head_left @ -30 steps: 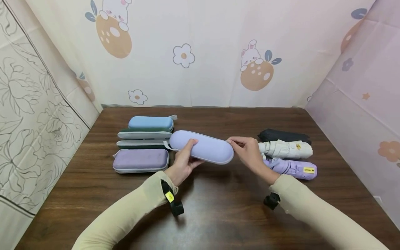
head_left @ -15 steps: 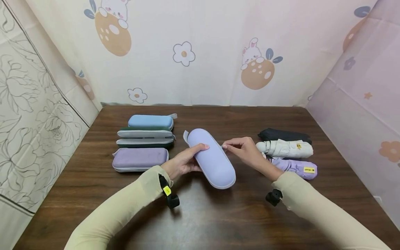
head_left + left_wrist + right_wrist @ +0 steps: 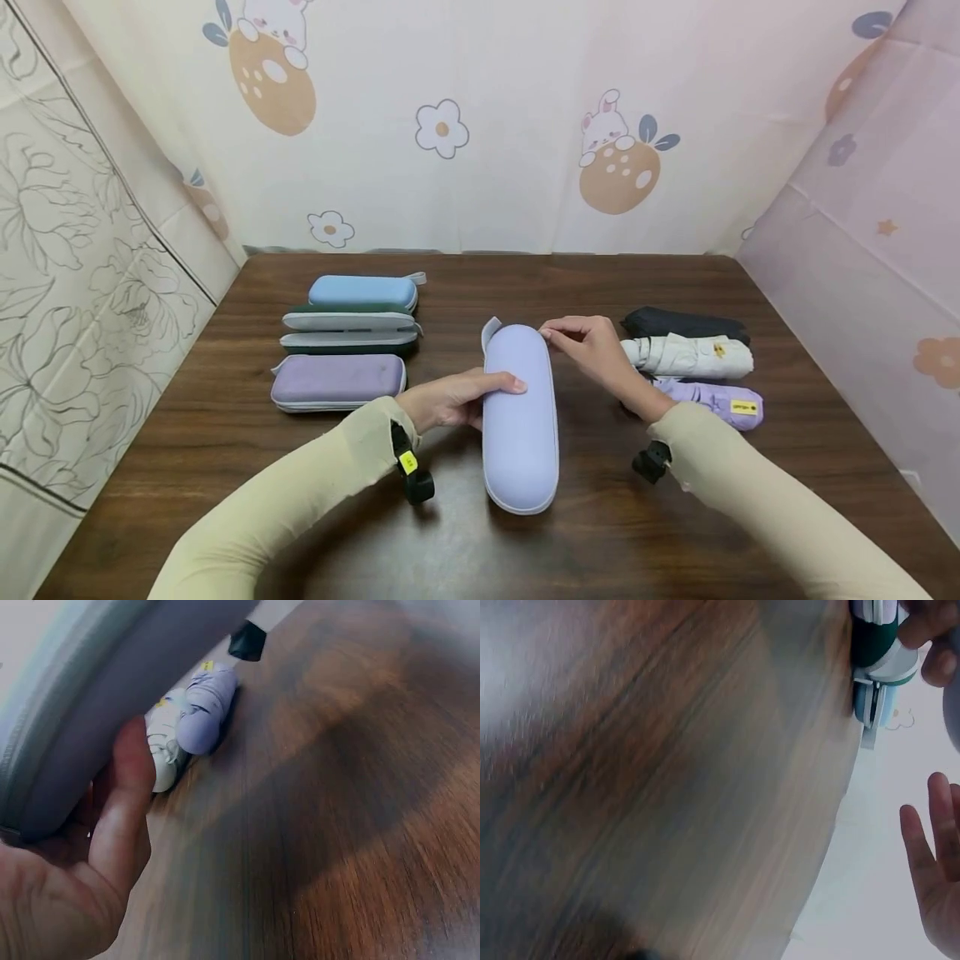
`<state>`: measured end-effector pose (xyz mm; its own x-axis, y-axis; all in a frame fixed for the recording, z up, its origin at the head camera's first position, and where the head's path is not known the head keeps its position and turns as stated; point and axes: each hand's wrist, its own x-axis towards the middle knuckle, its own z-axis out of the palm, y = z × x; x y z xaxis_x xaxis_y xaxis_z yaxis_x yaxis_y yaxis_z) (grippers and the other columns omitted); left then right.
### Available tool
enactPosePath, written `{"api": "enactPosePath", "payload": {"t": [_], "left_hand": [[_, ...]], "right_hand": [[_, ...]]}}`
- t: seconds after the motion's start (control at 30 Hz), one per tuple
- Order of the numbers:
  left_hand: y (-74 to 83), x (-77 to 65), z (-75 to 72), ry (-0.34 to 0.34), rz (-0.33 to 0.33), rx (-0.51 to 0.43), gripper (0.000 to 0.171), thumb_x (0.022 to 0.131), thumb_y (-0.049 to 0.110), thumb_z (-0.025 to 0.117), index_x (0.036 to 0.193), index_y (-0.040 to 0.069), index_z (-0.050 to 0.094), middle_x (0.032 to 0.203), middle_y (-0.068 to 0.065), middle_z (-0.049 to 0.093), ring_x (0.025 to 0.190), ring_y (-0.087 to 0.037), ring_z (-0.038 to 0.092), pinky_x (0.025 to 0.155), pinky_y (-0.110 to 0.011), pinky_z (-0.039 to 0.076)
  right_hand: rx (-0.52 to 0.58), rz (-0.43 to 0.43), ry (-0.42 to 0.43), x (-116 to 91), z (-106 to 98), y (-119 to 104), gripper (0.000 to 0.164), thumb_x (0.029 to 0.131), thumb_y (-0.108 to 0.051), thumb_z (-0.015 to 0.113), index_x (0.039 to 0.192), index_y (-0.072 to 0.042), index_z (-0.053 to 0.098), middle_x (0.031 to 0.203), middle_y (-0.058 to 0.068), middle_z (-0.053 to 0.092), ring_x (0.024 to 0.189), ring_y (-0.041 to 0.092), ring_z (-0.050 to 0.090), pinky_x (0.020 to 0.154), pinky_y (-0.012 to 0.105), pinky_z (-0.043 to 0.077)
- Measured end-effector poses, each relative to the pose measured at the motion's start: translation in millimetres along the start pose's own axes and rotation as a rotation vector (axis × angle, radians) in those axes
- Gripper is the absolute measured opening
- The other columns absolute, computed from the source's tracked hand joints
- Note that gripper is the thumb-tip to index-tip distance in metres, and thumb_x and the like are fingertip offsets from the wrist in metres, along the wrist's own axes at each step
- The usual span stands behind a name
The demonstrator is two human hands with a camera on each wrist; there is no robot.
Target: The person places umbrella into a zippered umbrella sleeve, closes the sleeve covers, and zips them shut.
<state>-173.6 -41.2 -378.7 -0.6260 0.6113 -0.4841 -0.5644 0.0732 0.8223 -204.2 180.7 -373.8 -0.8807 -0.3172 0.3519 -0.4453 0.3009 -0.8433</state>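
My left hand [image 3: 457, 398] grips a lavender hard-shell zippered case [image 3: 521, 442] by its middle, thumb across the top and fingers beneath. The case is held over the table, its long side pointing toward me, with a loop strap [image 3: 491, 330] at the far end. My right hand [image 3: 592, 350] pinches the zipper pull at the far right edge of the case, thumb and forefinger together; the pull itself is mostly hidden. In the left wrist view the case [image 3: 97, 697] shows from its side, with the left thumb [image 3: 131, 772] against it. The right wrist view shows the right hand's other fingers [image 3: 930, 855] spread.
On the left lie a blue case [image 3: 362, 290], a dark green case [image 3: 348, 342] standing open with grey lining, and a purple case [image 3: 337, 379]. On the right lie folded umbrellas: black [image 3: 686, 323], white [image 3: 690, 357] and purple [image 3: 712, 402]. Patterned curtain [image 3: 510, 192] stands behind the table.
The lavender case has swung from lying crosswise to pointing toward me, turned by my left hand. My right hand has followed along its edge, from the right end to the far end.
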Motion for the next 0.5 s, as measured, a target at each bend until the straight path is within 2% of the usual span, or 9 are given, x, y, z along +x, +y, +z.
{"api": "enactPosePath", "payload": {"t": [0.13,0.3,0.5], "left_hand": [[2.2,-1.2,2.0,-0.039,-0.010,0.035,0.064,0.074,0.032,0.064,0.125,-0.001,0.044,0.107,-0.011,0.059,0.094,-0.022,0.058,0.080,-0.042,0.051],[3.4,-4.2,-1.7,-0.121,-0.032,0.051,0.065,0.075,0.031,0.063,0.127,0.000,0.040,0.108,-0.011,0.058,0.096,-0.021,0.058,0.082,-0.040,0.050],[1.2,-7.8,-2.9,-0.197,-0.063,0.071,0.061,0.075,0.028,0.063,0.124,0.000,0.040,0.104,-0.010,0.058,0.093,-0.020,0.059,0.082,-0.038,0.051]], "right_hand": [[0.021,0.001,-0.047,5.0,-4.5,2.8,0.014,0.091,0.001,0.061,0.099,0.008,0.070,0.095,0.020,0.069,0.084,0.008,0.066,0.072,0.036,0.056],[0.020,0.013,-0.117,10.8,-6.8,5.3,0.014,0.091,0.000,0.062,0.098,0.009,0.070,0.095,0.018,0.070,0.086,0.008,0.064,0.072,0.023,0.053],[0.068,0.009,-0.201,13.7,-4.6,6.2,0.013,0.088,0.006,0.062,0.098,0.012,0.069,0.095,0.020,0.069,0.082,0.006,0.062,0.066,0.022,0.052]]}}
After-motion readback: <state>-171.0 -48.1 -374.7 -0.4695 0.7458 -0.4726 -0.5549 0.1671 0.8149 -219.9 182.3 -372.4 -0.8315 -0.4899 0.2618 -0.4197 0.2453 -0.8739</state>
